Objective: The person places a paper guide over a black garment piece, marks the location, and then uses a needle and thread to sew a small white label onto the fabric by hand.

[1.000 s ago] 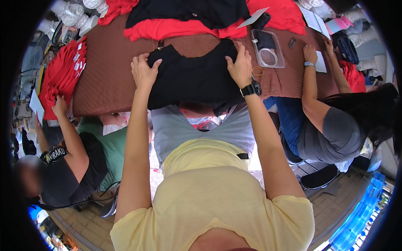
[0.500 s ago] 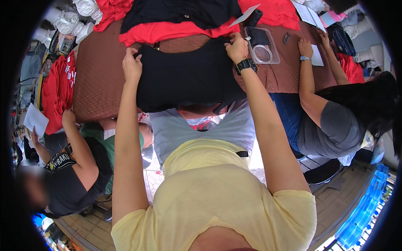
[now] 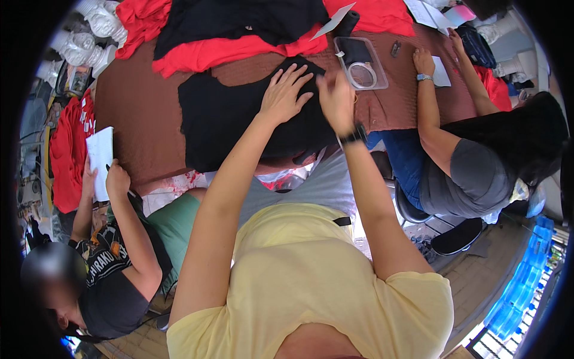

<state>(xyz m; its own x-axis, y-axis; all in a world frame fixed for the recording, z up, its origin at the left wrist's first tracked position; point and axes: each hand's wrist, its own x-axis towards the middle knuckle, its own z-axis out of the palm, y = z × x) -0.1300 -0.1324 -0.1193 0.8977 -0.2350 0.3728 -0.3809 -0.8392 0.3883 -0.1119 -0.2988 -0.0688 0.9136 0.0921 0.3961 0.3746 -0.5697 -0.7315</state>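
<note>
Lying under the flattened left grip (image 3: 286,96), black cloth (image 3: 218,119) extends leftward.

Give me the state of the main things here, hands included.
Black garment: spread mostly flat
Left hand: palm down, fingers spread
Right hand: blurred, grip unclear
Clear tray: holding a pale ring
Far black cloth: draped over red cloth
Brown tablecloth: partly covered

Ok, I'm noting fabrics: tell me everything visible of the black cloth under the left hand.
The black cloth looks soft, plain and matte, with a curved dip in its far edge. It lies spread, mostly flat, on the brown-covered table, its near side reaching the edge. The left hand rests on it, fingers spread; the right hand is blurred, so contact is unclear.
</note>
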